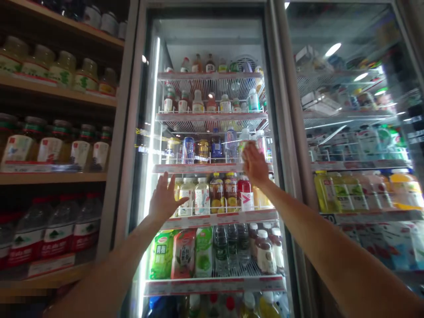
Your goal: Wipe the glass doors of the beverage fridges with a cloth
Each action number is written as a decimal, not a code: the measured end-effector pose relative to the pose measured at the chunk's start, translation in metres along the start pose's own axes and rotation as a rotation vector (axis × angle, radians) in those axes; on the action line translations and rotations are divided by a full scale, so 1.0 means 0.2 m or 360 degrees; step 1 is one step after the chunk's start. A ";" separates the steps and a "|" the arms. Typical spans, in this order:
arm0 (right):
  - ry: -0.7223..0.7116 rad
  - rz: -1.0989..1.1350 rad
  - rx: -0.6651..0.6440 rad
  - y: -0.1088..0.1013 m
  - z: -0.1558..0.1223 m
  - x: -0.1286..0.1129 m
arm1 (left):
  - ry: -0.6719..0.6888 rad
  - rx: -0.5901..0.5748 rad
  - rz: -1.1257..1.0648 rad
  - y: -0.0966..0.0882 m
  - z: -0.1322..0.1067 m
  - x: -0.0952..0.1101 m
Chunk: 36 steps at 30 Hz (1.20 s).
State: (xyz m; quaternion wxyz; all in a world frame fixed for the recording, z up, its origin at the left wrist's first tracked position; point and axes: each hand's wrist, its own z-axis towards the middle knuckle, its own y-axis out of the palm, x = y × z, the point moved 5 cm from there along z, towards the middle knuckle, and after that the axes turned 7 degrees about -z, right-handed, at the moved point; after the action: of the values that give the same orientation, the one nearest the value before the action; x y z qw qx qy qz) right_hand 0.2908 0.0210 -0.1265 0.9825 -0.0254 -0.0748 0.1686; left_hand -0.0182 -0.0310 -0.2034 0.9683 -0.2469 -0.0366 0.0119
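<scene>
My left hand (165, 196) is raised with its fingers spread and nothing in them. It appears before the left part of a lit drinks cooler (215, 165), in line with pale-labelled bottles (187, 194). My right hand (255, 164) is higher, reaching toward the right end of the third shelf. Its fingers are smeared by motion, so their grip is unclear. Close beside them is a bottle with a green label (244, 145), partly covered by the hand. Below sits a red drink bottle (245, 194), next to brown iced tea bottles (231, 192). Whether either hand touches anything is unclear.
Wooden shelves (56, 177) on the left carry jars and red-labelled water bottles (54, 225). To the right, another glass-fronted cooler (361, 165) holds drinks, with a metal frame (285, 132) between the two. Large green and red drink cartons (183, 254) stand low in the middle cooler.
</scene>
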 end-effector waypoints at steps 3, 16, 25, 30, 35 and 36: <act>0.0343 -0.0038 0.0105 -0.06 0.08 0.21 | 0.0000 0.0017 -0.0002 0.01 0.00 0.00; -0.0553 0.0128 -0.0116 0.15 0.00 -0.54 | 0.0004 -0.0002 0.0020 -0.01 -0.01 0.01; 0.0344 -0.0013 0.0192 0.03 -0.02 0.11 | -0.0036 -0.0059 0.0038 0.00 -0.01 0.02; -0.0263 0.0075 0.0011 0.13 -0.08 -0.37 | -0.0041 -0.0120 0.0155 -0.03 0.00 0.04; -0.0499 0.0088 -0.0071 0.10 -0.17 -0.32 | 0.0220 -0.0171 0.0112 -0.04 0.03 0.09; -0.0329 0.0050 -0.0024 0.08 -0.17 -0.20 | 0.0223 -0.0192 0.0089 -0.03 0.03 0.09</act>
State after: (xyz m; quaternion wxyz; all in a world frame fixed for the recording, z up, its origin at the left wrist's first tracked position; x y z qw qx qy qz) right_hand 0.2540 0.0213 -0.1663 0.9666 -0.0165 -0.1765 0.1850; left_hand -0.0006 -0.0324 -0.1935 0.9511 -0.3059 0.0376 0.0194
